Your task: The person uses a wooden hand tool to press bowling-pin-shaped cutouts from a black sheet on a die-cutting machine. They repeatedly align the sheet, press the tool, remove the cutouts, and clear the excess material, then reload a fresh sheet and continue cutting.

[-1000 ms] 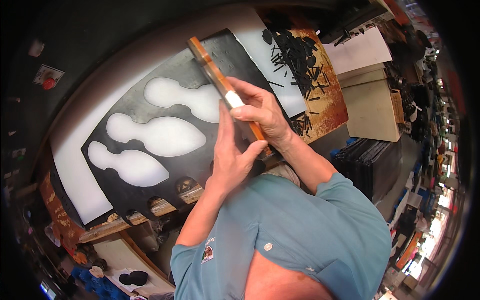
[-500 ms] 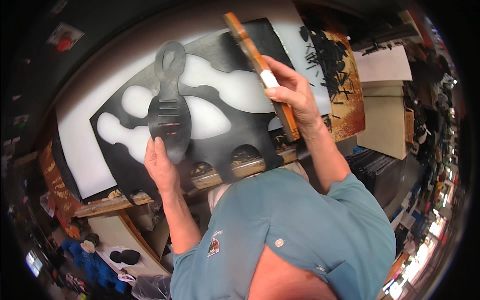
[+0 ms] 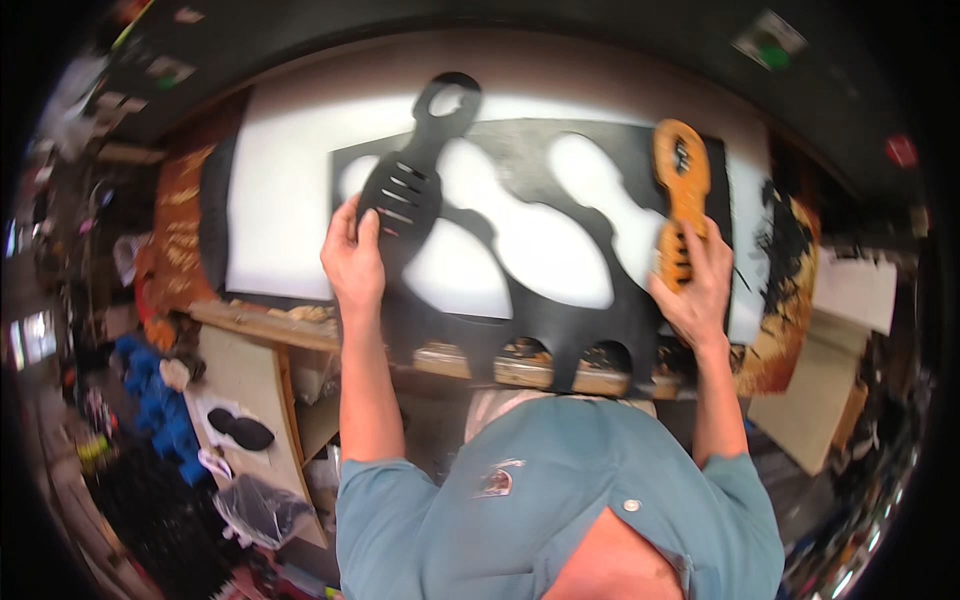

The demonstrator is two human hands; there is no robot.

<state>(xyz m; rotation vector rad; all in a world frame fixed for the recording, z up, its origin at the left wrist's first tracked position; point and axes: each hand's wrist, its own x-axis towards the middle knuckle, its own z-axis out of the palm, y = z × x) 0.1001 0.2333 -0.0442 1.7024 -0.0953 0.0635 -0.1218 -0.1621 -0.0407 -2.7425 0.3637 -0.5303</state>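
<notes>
My left hand (image 3: 354, 268) pinches the lower end of a black sole-shaped cutout (image 3: 429, 147) between thumb and fingers. This flat piece has several slots across its wide part and an oval hole at its far end. Over on the right, my right hand (image 3: 702, 290) grips an orange cutting die (image 3: 684, 192) of a similar outline, with slots and its broad side in view. Below both hands lies a black sheet (image 3: 485, 338) with several large sole-shaped openings, its near edge hanging over the table's front.
The sheet rests on a white board (image 3: 280, 215). Black scraps (image 3: 787, 240) are heaped to its right on a worn brown surface (image 3: 790, 335). A wooden rail (image 3: 265, 325) runs along the front. Lower left, black pieces (image 3: 240, 430) lie on a panel near blue items (image 3: 165, 410).
The view has turned. The die has swung from edge-on to broad side showing and moved right, away from the cutout. Both hands keep their holds.
</notes>
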